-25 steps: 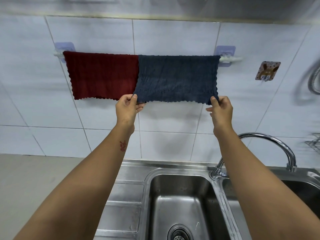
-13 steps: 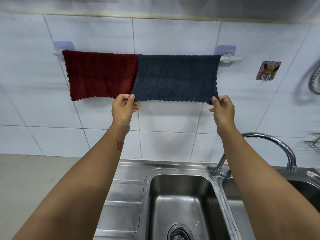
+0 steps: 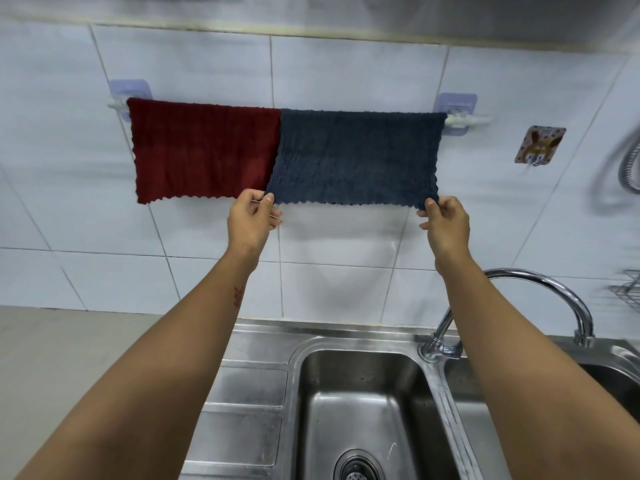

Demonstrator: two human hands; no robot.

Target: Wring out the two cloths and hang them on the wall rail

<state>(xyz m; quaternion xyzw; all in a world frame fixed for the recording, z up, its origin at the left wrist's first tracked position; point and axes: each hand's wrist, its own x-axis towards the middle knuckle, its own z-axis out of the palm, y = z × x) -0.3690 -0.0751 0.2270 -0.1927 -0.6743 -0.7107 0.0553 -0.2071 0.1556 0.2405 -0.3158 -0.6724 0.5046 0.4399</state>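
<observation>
A dark red cloth (image 3: 201, 150) and a dark blue cloth (image 3: 353, 157) hang side by side over the white wall rail (image 3: 467, 120), the red one on the left. The blue cloth's lower left edge overlaps the red one a little. My left hand (image 3: 251, 220) pinches the blue cloth's bottom left corner. My right hand (image 3: 445, 223) pinches its bottom right corner. Both arms reach up from below, over the sink.
A steel double sink (image 3: 363, 403) lies below the cloths, with a curved tap (image 3: 540, 285) at the right. A small hook plate (image 3: 538, 145) sticks to the tiles right of the rail. A metal hose (image 3: 628, 168) and wire rack (image 3: 627, 292) sit at the far right.
My left hand has shifted slightly left along the blue cloth's lower edge, pulling that corner over the red cloth. The right hand stays at its corner.
</observation>
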